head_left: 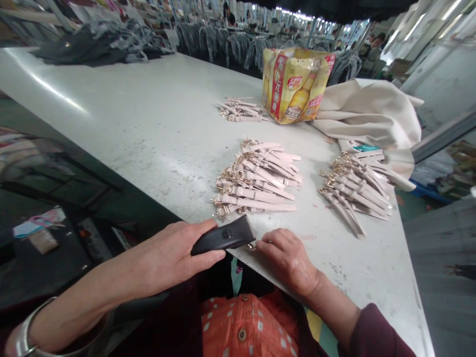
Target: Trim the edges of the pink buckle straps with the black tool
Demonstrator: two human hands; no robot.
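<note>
My left hand (186, 250) is wrapped round a black handheld tool (225, 235), whose wide end points right toward my other hand. My right hand (288, 258) has its fingers curled in a pinch at the table's front edge, with a small metal clasp (252, 245) showing at the fingertips. The rest of what it pinches is hidden. Just beyond both hands lies a pile of pale pink straps with gold buckles (256, 178). A second pile of such straps (357, 186) lies to the right.
A smaller strap pile (241, 109) lies farther back beside a yellow printed box (297, 87). Cream fabric (368, 111) is heaped at the back right of the white table (148, 119). Dark bundles (100, 42) lie at the far left. A person (228, 16) is in the background.
</note>
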